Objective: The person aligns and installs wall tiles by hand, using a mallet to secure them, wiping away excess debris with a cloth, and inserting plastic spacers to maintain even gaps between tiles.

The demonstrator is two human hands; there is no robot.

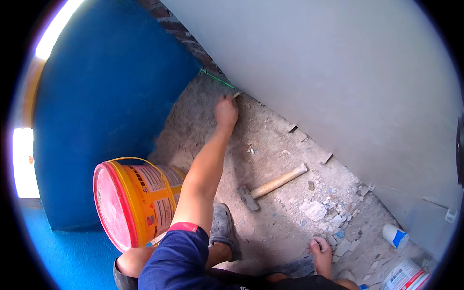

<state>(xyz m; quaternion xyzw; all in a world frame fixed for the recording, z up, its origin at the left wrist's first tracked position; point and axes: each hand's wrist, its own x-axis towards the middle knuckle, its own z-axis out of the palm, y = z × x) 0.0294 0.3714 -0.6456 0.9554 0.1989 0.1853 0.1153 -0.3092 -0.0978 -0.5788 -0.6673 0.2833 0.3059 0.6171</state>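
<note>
My left hand (pixel 225 114) reaches far forward to the foot of the pale grey wall panel (pixel 338 82). Its fingers are closed round a small thin pale piece (pixel 237 94), its kind too small to tell. The piece's tip is close to the panel's lower edge, beside a bright green line (pixel 217 79). Low on the right, my right hand (pixel 321 255) hangs over the floor near the rubble, fingers loosely bent and apart, with nothing visible in them. Between the hands, a hammer (pixel 276 182) with a wooden handle lies on the dusty floor.
A yellow and red bucket (pixel 145 193) lies tipped at my left, by the blue wall (pixel 106 96). Broken rubble (pixel 319 210) covers the floor to the right. A white cup-like container (pixel 395 236) and a white-red tub (pixel 405 275) are at lower right. My grey clog (pixel 222 227) is near the hammer.
</note>
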